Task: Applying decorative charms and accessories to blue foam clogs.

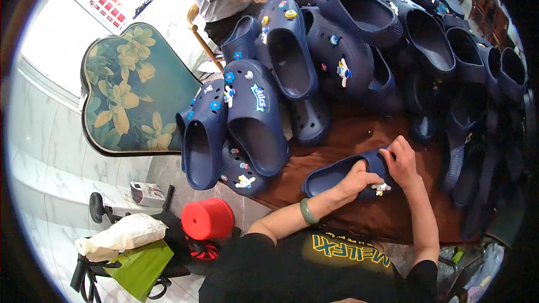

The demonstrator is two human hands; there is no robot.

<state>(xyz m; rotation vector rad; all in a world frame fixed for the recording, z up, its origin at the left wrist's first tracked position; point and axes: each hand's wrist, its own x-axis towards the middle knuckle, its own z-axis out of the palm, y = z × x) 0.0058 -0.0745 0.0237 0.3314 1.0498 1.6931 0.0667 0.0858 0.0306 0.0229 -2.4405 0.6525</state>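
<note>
Navy clog (327, 177) sits by the near edge of the brown-covered table (432, 213), presumably for easy reach, left hand (353, 182) clamped on it, fingers in the opening, likely bracing it, right hand (401, 163) at the toe, can't tell if pinching.

A: Near clog (325, 178), mat'l?
B: Matt foam-like plastic, smooth. Brown cover (359, 129) under it: cloth, w/ slight sheen.
A: Red stool (208, 219), L side?
B: Smooth plastic, semi-gloss. Bangle (307, 211): polished, stone-like.
</note>
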